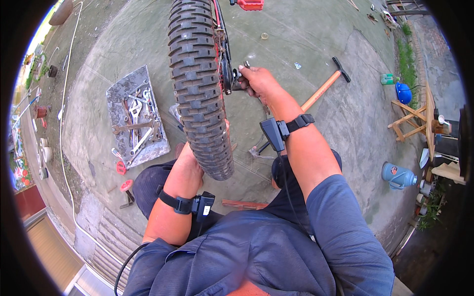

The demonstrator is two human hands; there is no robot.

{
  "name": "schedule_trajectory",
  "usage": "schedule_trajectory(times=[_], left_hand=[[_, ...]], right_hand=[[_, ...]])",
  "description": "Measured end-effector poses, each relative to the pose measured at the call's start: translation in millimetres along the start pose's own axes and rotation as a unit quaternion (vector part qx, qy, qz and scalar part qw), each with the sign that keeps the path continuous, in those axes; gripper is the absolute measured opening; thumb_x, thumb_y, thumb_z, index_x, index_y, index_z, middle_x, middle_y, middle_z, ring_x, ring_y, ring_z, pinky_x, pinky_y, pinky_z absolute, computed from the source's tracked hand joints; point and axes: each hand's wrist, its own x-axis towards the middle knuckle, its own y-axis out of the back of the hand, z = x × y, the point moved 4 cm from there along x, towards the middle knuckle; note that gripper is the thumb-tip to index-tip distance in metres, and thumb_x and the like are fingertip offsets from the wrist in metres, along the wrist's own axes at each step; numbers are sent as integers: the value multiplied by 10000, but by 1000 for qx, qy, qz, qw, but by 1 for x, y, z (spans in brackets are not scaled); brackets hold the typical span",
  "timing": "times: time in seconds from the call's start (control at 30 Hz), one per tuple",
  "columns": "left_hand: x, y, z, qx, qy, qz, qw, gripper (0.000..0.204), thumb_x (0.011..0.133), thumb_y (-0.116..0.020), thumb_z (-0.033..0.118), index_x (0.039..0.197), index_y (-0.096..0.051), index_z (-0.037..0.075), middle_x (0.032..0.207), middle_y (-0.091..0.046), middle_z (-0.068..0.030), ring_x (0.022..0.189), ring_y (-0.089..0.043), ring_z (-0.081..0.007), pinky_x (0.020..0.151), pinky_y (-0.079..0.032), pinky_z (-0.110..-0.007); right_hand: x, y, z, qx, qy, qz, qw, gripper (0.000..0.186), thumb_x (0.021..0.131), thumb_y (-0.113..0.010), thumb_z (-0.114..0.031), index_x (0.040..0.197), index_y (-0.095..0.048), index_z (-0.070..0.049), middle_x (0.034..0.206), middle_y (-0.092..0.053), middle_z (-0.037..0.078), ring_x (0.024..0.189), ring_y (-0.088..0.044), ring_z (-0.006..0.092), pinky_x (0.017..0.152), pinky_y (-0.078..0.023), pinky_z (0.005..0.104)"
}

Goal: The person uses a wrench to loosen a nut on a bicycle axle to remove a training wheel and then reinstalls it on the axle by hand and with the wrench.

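In front of me a bicycle wheel with a chunky black knobbly tyre [192, 84] stands upright. My left hand [190, 160] is at its lower left side, with its fingers hidden behind the tyre. To the right of the wheel, my right hand [260, 83] is closed at the axle nut [236, 75], beside a black frame end [227, 69]. A small metal tool end [247, 64] sticks out above its fingers; the rest of the tool is mostly covered, so its exact kind does not show. A red pedal [251, 4] shows at the top edge.
On the left, a grey metal tray [112, 106] holds several wrenches [136, 111]. A wooden-handled hammer [321, 91] lies to the right, partly behind my forearm. A red pedal-like piece [121, 168] lies near my left knee. Farther right are a blue jug [399, 176] and a blue helmet [403, 92].
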Motion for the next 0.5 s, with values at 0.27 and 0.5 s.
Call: schedule_trajectory(times=[0.27, 0.5], left_hand=[[-1, 0, 1, -7, 15, 6, 1000, 103, 913, -592, 118, 861, -520, 67, 637, -443, 35, 482, -441, -86, 496, -475, -278], [-2, -4, 2, -20, 13, 0, 1000, 90, 906, -594, 108, 890, -523, 56, 650, -444, 26, 492, -447, -89, 497, -480, -286]], right_hand=[[-2, -3, -3, 74, 104, -22, 992, 252, 934, -605, -302, 917, -607, -51, 712, -596, 10, 480, -509, 84, 401, -313, 233], [-5, -1, -5, 42, 4, -12, 999, 189, 934, -609, -227, 977, -590, -44, 726, -596, 17, 478, -510, 81, 383, -297, 229]])
